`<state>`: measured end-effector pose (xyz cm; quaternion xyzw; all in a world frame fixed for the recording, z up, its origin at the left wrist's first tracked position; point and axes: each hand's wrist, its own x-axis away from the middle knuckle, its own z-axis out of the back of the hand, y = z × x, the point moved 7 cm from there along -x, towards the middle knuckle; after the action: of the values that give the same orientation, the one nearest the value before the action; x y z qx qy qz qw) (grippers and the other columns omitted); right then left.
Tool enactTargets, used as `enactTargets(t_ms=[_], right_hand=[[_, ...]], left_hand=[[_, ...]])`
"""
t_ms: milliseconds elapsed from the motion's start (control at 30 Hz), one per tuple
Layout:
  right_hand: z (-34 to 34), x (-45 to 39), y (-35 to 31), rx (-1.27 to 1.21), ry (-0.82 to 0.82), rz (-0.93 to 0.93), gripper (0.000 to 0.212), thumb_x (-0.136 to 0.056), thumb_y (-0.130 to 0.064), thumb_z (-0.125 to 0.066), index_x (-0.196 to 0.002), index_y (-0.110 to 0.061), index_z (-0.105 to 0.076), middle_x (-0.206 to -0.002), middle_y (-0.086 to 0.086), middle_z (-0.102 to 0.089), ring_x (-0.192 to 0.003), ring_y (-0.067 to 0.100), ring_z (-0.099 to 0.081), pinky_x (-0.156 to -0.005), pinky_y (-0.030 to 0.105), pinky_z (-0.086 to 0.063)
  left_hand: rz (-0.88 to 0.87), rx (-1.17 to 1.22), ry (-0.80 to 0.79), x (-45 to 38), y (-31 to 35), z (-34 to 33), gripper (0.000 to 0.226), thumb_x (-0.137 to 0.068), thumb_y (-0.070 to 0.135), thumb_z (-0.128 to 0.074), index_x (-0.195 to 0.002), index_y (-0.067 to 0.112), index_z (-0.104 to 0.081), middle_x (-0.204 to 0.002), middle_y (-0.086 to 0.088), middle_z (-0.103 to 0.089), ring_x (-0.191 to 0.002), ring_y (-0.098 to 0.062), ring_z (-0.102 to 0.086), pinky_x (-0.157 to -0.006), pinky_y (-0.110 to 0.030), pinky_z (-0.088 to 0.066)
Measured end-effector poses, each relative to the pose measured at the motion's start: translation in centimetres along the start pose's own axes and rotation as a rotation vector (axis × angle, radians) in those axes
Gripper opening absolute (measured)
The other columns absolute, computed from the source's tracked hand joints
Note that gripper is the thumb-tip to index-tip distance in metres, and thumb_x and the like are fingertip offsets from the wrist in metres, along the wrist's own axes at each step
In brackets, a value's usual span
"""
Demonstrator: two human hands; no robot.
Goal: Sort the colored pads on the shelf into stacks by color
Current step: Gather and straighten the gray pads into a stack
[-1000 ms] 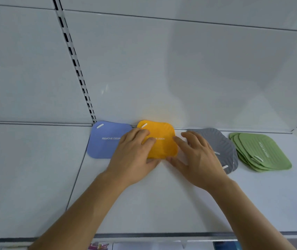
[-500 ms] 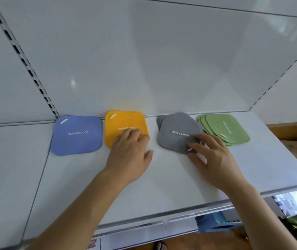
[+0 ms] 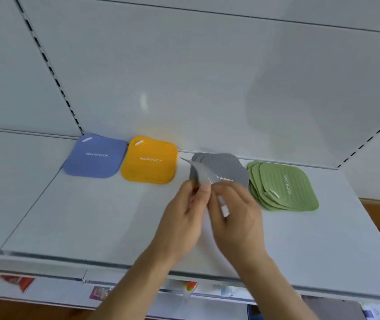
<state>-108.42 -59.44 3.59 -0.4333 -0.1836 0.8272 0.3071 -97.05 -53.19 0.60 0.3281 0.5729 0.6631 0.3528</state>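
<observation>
Four pad stacks line the far shelf edge; the near shelf surface left of them offers passage.

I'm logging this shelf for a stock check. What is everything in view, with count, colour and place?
blue pad: one seen, blue, far left of the row
orange pad: one seen, orange, right of the blue
grey pads: fanned stack, grey, right of the orange
lifted grey pad: one, grey, held above the stack's near edge
green pads: fanned stack, green, far right
shelf: one, white
hands: left hand and right hand, both pinching the lifted grey pad
</observation>
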Motion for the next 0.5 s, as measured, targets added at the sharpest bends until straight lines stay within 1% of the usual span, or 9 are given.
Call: enactTargets(t_ms=[33,67,100,167,233,300,333,433,500], right_hand=[[-0.6,0.5,-0.4,-0.042,-0.034,-0.002,0.016,-0.102,-0.018,-0.059,-0.095,-0.015,-0.073,-0.098,-0.007,-0.071,-0.088,0.014,-0.065,-0.075,0.036,-0.054],[-1.1,1.0,-0.6,-0.077,-0.067,0.0,0.017,-0.102,-0.017,-0.057,-0.098,-0.016,-0.074,-0.102,-0.008,-0.071,-0.093,0.013,-0.065,-0.078,0.034,-0.054],[-1.6,1.4,-0.7,-0.109,-0.1,0.018,0.019,-0.102,-0.017,-0.056,-0.102,-0.016,-0.075,-0.106,-0.007,-0.071,-0.098,0.013,-0.065,-0.083,0.032,-0.054],[-2.0,2.0,-0.9,-0.163,-0.174,0.08,0.02,-0.102,-0.016,-0.057,-0.108,-0.015,-0.076,-0.112,-0.005,-0.072,-0.105,0.014,-0.065,-0.092,0.029,-0.052],[-1.6,2.0,-0.2,-0.149,-0.197,0.087,0.018,-0.102,-0.016,-0.06,-0.109,-0.015,-0.077,-0.113,-0.004,-0.072,-0.106,0.016,-0.066,-0.095,0.029,-0.052],[-0.8,1.4,1.8,-0.041,-0.146,0.035,0.017,-0.099,-0.014,-0.062,-0.108,-0.014,-0.077,-0.111,-0.004,-0.072,-0.103,0.019,-0.067,-0.093,0.03,-0.052],[-0.3,1.0,3.1,0.024,-0.123,0.009,0.018,-0.097,-0.012,-0.062,-0.108,-0.014,-0.077,-0.111,-0.003,-0.072,-0.103,0.021,-0.066,-0.092,0.031,-0.052],[0.9,0.2,5.9,0.159,-0.12,-0.01,0.021,-0.095,-0.004,-0.066,-0.11,-0.012,-0.077,-0.113,-0.002,-0.071,-0.105,0.027,-0.064,-0.09,0.04,-0.053],[1.4,-0.1,6.9,0.194,-0.121,-0.01,0.022,-0.092,-0.003,-0.07,-0.112,-0.012,-0.076,-0.114,-0.001,-0.071,-0.107,0.028,-0.063,-0.09,0.044,-0.054]], left_hand=[[0.044,0.091,0.055,0.3,-0.3,-0.1,0.027,-0.104,0.046,-0.052,-0.113,0.025,-0.065,-0.103,0.009,-0.078,-0.102,-0.008,-0.073,-0.095,-0.038,-0.057],[0.076,0.147,0.11,0.4,-0.6,0.1,0.02,-0.105,0.039,-0.056,-0.116,0.025,-0.065,-0.105,0.009,-0.078,-0.103,-0.007,-0.073,-0.094,-0.036,-0.057],[0.089,0.152,0.162,0.5,-0.8,0.5,0.015,-0.106,0.032,-0.058,-0.117,0.026,-0.065,-0.106,0.011,-0.078,-0.103,-0.006,-0.073,-0.093,-0.033,-0.056],[0.089,0.04,0.265,0.4,-1.5,1.9,0.014,-0.107,0.022,-0.057,-0.115,0.029,-0.065,-0.102,0.011,-0.077,-0.098,-0.007,-0.071,-0.088,-0.033,-0.055],[0.104,-0.049,0.327,0.2,-1.9,3.7,0.016,-0.106,0.016,-0.054,-0.111,0.027,-0.063,-0.1,0.005,-0.074,-0.088,-0.016,-0.071,-0.078,-0.04,-0.06],[0.119,-0.081,0.305,-0.2,-2.0,5.2,0.019,-0.106,0.014,-0.051,-0.112,0.029,-0.062,-0.101,0.003,-0.071,-0.067,-0.016,-0.072,-0.063,-0.049,-0.063],[0.123,-0.123,0.284,-0.3,-1.8,5.9,0.021,-0.106,0.013,-0.051,-0.114,0.03,-0.06,-0.1,0.005,-0.069,-0.058,-0.017,-0.07,-0.058,-0.05,-0.063],[0.126,-0.271,0.228,-0.8,-1.5,7.7,0.026,-0.102,0.011,-0.053,-0.12,0.03,-0.057,-0.095,0.002,-0.07,-0.05,-0.021,-0.069,-0.058,-0.045,-0.06],[0.119,-0.348,0.18,-1.1,-1.6,8.3,0.038,-0.098,0.01,-0.056,-0.125,0.037,-0.054,-0.094,0.0,-0.072,-0.052,-0.021,-0.071,-0.064,-0.038,-0.057]])
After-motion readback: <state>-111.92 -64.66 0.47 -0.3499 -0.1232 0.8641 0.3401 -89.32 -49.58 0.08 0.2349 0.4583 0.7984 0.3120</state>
